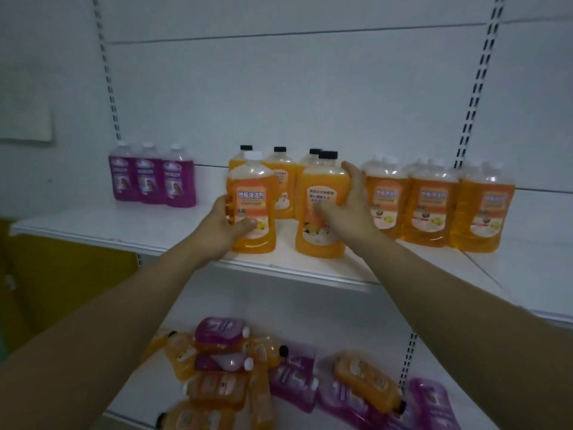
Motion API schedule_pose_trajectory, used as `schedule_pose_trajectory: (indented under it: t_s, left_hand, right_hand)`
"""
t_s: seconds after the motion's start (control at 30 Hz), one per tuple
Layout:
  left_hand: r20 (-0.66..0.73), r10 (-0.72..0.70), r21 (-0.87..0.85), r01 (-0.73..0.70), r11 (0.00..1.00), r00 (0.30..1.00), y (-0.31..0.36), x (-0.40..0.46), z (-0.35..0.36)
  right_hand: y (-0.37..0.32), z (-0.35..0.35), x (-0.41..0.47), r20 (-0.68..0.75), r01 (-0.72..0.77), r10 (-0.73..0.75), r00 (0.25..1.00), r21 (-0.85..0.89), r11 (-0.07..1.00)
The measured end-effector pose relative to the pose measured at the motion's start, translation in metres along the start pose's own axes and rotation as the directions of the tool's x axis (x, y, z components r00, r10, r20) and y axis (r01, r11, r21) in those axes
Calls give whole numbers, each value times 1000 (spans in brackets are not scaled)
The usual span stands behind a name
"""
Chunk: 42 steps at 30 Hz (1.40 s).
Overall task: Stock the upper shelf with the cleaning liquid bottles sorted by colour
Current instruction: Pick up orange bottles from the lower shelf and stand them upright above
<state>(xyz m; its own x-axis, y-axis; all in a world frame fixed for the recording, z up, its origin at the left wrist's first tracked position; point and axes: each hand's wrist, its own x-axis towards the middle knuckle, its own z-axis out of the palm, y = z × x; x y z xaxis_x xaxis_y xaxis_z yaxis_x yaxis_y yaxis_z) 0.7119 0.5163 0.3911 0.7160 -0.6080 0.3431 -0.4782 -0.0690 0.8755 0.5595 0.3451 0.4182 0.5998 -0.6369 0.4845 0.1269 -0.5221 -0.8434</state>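
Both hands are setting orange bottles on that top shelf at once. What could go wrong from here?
1. The white-capped orange bottle in the left hand and the black-capped orange bottle in the right hand stand near the upper shelf front edge; a nudge might tip them off.
2. The white cap sits among black-capped bottles, which may count as missorted.
3. Pushing back could knock that crowded row.

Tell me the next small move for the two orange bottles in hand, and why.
Probably slide both back and let go. The left hand holds a white-capped orange bottle and the right hand a black-capped orange bottle, both upright near the front edge of the upper shelf, ahead of the black-capped row. The white-capped one seems to belong with the white-capped orange group.
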Motion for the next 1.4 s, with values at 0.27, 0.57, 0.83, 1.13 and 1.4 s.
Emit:
schedule_pose_trajectory:
  t_s: [0.27,0.57,0.83,1.13,1.4]
  left_hand:
    - [-24,-28,140,31,990,999,-39,33,-83]
    - [107,10,104,-21,994,994,-73,64,-134]
    - [124,47,-10,-46,999,991,-86,69,-135]
    - [132,49,-28,-46,999,990,-87,70,-134]
    - [134,19,-26,-16,1000,991,-86,73,-140]
  right_hand:
    - [8,71,35,92,-77,87,992,-110,991]
    - [4,155,58,5,-145,148,989,-181,973]
    - [0,194,69,-73,-181,167,983,-262,948]
    - [12,212,91,-85,-205,188,978,-277,939]
    - [16,204,83,36,-226,258,965,-379,897]
